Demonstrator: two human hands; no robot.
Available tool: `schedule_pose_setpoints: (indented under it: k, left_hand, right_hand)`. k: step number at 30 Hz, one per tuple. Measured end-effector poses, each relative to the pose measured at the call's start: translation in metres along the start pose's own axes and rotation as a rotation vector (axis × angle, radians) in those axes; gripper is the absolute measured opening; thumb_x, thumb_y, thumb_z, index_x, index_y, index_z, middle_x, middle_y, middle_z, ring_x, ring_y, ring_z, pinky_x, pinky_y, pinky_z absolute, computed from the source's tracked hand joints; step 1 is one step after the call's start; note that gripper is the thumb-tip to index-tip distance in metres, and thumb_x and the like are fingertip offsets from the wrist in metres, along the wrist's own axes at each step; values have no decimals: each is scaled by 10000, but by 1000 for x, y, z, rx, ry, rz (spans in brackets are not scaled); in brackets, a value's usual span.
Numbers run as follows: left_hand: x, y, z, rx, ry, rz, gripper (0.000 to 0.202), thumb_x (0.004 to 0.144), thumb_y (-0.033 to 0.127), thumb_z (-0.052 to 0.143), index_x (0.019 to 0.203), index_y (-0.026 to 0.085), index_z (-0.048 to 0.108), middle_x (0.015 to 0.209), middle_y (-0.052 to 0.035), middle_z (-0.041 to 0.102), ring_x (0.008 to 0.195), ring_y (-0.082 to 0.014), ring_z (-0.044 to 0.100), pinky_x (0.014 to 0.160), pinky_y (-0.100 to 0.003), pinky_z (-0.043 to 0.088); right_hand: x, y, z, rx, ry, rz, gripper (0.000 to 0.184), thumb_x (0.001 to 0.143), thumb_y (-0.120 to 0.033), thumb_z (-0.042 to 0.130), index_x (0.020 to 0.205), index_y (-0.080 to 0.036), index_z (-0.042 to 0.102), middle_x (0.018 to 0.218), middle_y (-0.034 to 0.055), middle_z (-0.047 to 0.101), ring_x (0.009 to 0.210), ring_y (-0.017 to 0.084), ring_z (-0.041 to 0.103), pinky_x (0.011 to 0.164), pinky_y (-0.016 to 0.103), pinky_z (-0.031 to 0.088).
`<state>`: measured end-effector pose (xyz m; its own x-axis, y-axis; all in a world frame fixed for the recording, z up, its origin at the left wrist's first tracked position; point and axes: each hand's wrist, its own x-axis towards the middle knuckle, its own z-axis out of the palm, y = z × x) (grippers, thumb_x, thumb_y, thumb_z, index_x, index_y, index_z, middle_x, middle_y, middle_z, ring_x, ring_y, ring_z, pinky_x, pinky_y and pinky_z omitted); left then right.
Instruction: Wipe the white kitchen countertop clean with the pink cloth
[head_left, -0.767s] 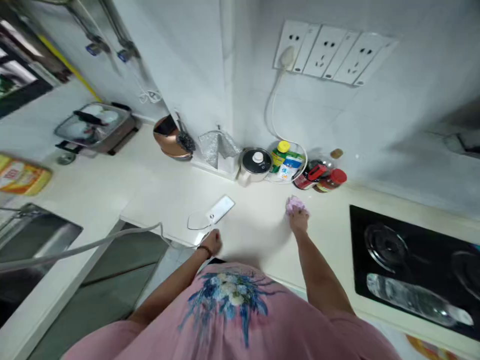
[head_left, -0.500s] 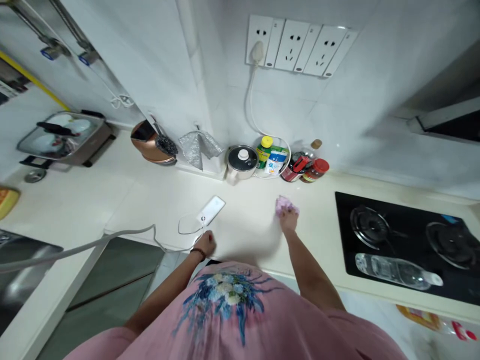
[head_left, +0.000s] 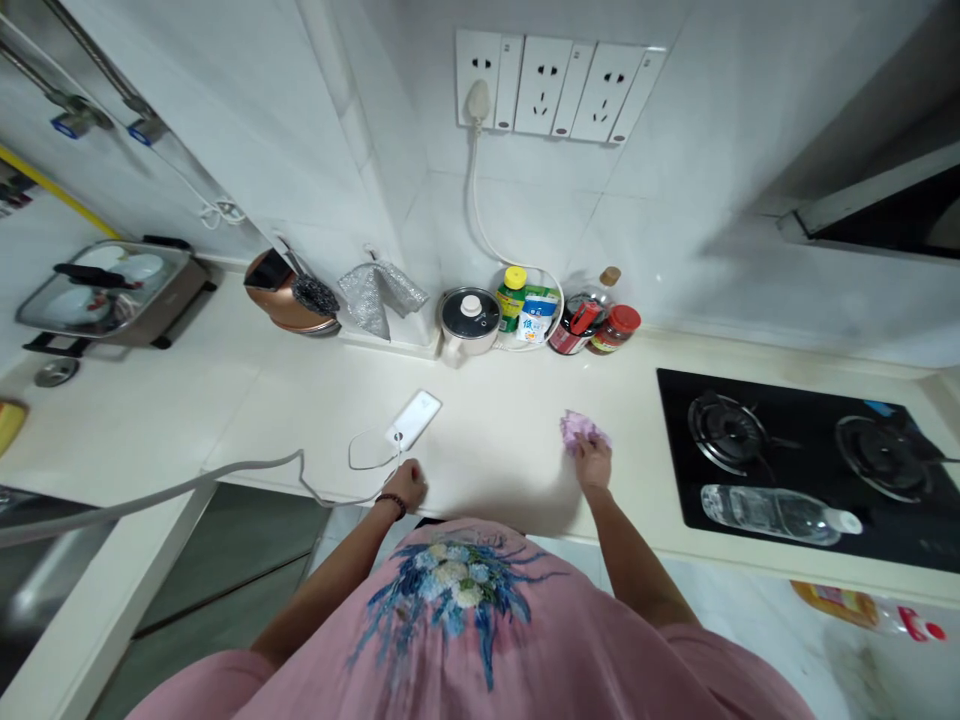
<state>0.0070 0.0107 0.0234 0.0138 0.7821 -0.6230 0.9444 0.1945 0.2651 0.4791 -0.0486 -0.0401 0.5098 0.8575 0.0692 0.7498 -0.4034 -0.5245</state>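
Observation:
A crumpled pink cloth (head_left: 583, 430) lies on the pale countertop (head_left: 495, 440), with my right hand (head_left: 593, 463) closed on its near edge. My left hand (head_left: 406, 484) rests in a loose fist at the counter's front edge, a dark bead bracelet at its wrist. Just beyond that fist is a white phone (head_left: 415, 418), a thin cord looped at its near end. Whether the left fingers hold part of the cord is hidden from me.
Along the wall stand a small electric pot (head_left: 469, 325), a yellow-capped bottle (head_left: 511, 298) and red-lidded jars (head_left: 616, 328). To the right, a plastic bottle (head_left: 776, 513) lies on the black gas stove (head_left: 810, 450). A grey hose (head_left: 165, 493) crosses the left side; an electric pan (head_left: 112, 290) sits far left.
My right hand has drawn the cloth nearer to me and a little to the right across the counter. The left fist stays by the phone. The whole view has shifted slightly.

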Motion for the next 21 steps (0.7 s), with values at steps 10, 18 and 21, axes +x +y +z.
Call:
schedule_pose_setpoints:
  k: [10,18,21]
  left_hand:
    - [-4,4,-6,17,-4,4,160,839,212,703,984,231,636,976,-58,773,969,-238,731,790,-289,458]
    - [-5,4,-5,17,7,-16,186,811,214,720,979,234,643,989,-54,776,959,-231,723,771,-278,454]
    - [-5,3,-4,13,17,-13,192,812,208,718,987,233,642,999,-48,776,969,-220,722,784,-266,458]
  right_hand:
    - [7,-35,23,33,-32,59,370,956,-243,561,1199,-195,836,1243,175,688,1195,337,592,1055,489,482]
    - [-91,-37,33,104,-175,-275,396,942,-204,554,1184,-265,862,1126,122,717,1128,284,600,1019,410,528]
    - [-91,10,0,77,-92,-149,364,929,-259,555,1103,-232,873,1086,135,716,1075,294,614,1012,452,532]
